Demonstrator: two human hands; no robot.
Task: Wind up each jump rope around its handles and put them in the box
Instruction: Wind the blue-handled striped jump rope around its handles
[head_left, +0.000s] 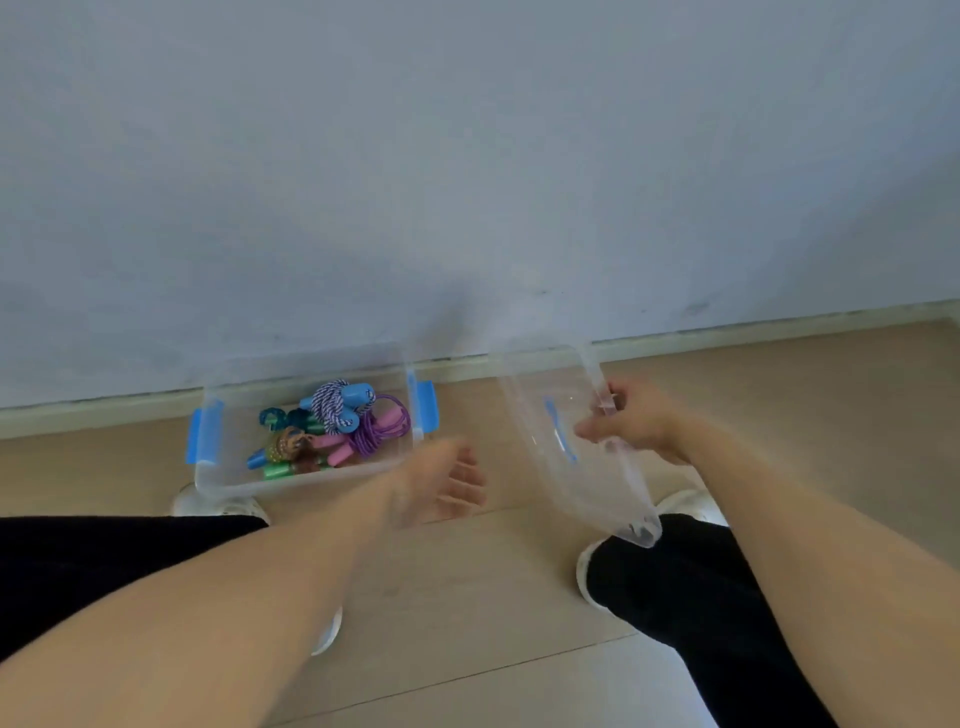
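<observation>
My right hand (631, 421) grips the clear lid (576, 441) by its right edge, tilted, my left hand (447, 486) hangs open over bare floor (493, 597), and wound jump ropes (332, 426) lie in the box (218, 467) by the wall (467, 156).

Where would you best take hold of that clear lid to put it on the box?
Probably by its long edges. The right hand already pinches the far long rim of the clear lid, which hangs tilted. The open left hand could come from the near side to the opposite rim, then lower it flat onto the box.
</observation>
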